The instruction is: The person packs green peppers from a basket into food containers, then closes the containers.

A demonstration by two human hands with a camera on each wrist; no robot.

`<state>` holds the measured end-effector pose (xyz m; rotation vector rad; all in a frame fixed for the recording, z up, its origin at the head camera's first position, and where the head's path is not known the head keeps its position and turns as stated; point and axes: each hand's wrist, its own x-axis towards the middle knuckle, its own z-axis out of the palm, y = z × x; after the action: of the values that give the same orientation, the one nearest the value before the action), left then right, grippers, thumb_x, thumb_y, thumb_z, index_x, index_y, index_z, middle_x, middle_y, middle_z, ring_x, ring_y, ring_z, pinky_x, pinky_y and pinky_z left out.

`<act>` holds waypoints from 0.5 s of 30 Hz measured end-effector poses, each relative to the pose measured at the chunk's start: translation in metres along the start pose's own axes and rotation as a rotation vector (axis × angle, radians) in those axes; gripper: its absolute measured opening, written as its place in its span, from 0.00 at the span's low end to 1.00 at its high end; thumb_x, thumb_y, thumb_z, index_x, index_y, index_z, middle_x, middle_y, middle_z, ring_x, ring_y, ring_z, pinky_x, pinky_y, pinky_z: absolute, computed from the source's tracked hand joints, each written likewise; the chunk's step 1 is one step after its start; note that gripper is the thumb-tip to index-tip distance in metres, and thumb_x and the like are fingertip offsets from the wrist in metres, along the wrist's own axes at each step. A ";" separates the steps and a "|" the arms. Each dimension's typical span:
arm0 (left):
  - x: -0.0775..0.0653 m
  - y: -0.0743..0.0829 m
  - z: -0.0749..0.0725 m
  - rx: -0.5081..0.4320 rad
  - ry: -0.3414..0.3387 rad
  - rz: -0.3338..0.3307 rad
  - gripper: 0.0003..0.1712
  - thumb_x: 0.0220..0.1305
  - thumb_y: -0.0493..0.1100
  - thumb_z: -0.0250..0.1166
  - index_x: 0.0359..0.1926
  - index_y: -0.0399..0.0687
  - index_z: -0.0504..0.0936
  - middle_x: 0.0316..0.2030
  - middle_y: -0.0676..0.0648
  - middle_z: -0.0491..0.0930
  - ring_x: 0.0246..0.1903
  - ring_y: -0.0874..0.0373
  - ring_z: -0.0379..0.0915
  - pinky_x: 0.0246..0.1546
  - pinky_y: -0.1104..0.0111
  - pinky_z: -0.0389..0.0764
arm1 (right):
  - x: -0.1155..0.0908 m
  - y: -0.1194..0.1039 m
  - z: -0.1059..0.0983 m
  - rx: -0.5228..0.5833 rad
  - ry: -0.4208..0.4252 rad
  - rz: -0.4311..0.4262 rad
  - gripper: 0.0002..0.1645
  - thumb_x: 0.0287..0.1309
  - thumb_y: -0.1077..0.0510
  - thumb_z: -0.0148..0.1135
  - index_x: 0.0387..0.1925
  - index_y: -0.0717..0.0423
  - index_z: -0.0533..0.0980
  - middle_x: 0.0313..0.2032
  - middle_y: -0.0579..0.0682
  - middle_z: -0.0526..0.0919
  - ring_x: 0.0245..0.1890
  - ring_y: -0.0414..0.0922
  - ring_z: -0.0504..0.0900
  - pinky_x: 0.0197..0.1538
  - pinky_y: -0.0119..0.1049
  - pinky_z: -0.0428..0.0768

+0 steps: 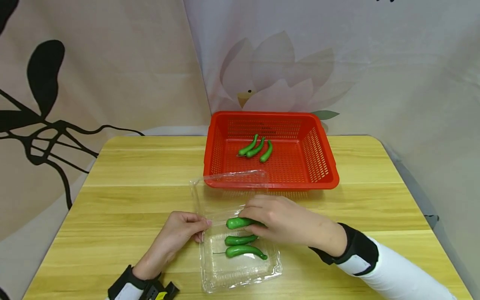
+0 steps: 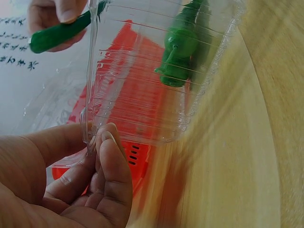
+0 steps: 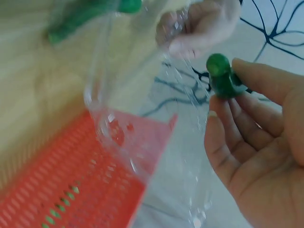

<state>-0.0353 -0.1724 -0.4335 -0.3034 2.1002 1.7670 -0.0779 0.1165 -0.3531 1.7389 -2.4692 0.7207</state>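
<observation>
On a pale yellow wood-grain counter (image 1: 123,187), a red perforated plastic basket (image 1: 300,186) stands behind an open clear plastic box (image 1: 225,276), likely flimsy, best pinched by its edge, as the left hand (image 1: 183,229) does. The right hand (image 1: 277,218) grips a glossy green pepper (image 1: 238,223) above the box; probably light, firm and slippery, it suits a mid-body hold.

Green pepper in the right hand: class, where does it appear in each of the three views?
Head: green pepper below centre, pinched by the right hand.
Left wrist: green pepper at upper left.
Right wrist: green pepper right of centre, seen nearly end-on.
Shared landmark: the red basket, visible in all three.
</observation>
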 end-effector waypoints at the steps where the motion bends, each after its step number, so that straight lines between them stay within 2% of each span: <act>1: 0.000 0.000 0.000 0.001 0.000 0.001 0.12 0.65 0.39 0.75 0.35 0.29 0.88 0.22 0.47 0.80 0.21 0.58 0.75 0.25 0.68 0.81 | 0.000 -0.001 0.004 -0.004 -0.014 -0.004 0.13 0.65 0.59 0.74 0.49 0.54 0.84 0.43 0.42 0.84 0.44 0.37 0.81 0.51 0.27 0.81; 4: 0.000 0.000 0.000 0.001 -0.002 0.005 0.12 0.65 0.39 0.75 0.35 0.29 0.88 0.22 0.48 0.80 0.21 0.58 0.75 0.25 0.68 0.81 | 0.002 -0.004 0.015 -0.034 -0.063 -0.021 0.11 0.66 0.56 0.73 0.48 0.52 0.84 0.42 0.41 0.85 0.44 0.36 0.82 0.51 0.27 0.80; 8: 0.001 0.000 0.000 -0.006 -0.005 0.008 0.12 0.65 0.38 0.74 0.35 0.28 0.88 0.22 0.47 0.80 0.21 0.58 0.75 0.25 0.68 0.81 | 0.002 -0.009 0.030 -0.066 -0.140 -0.030 0.09 0.65 0.55 0.74 0.44 0.49 0.83 0.37 0.38 0.82 0.38 0.34 0.79 0.47 0.26 0.80; 12: 0.001 -0.001 -0.001 0.000 -0.007 0.018 0.12 0.65 0.37 0.74 0.34 0.27 0.88 0.23 0.47 0.81 0.21 0.59 0.75 0.25 0.69 0.81 | 0.001 -0.014 0.042 -0.052 -0.235 -0.013 0.09 0.64 0.54 0.75 0.43 0.50 0.83 0.34 0.37 0.79 0.34 0.31 0.75 0.42 0.24 0.78; 15: 0.000 -0.001 -0.001 0.006 -0.006 0.022 0.11 0.65 0.36 0.73 0.34 0.27 0.88 0.24 0.47 0.81 0.21 0.59 0.75 0.25 0.69 0.80 | 0.000 -0.016 0.047 -0.026 -0.275 0.005 0.10 0.63 0.54 0.76 0.43 0.50 0.84 0.33 0.36 0.80 0.33 0.30 0.75 0.41 0.23 0.77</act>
<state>-0.0355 -0.1732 -0.4343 -0.2737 2.1123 1.7716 -0.0522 0.0935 -0.3896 1.9406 -2.6390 0.4749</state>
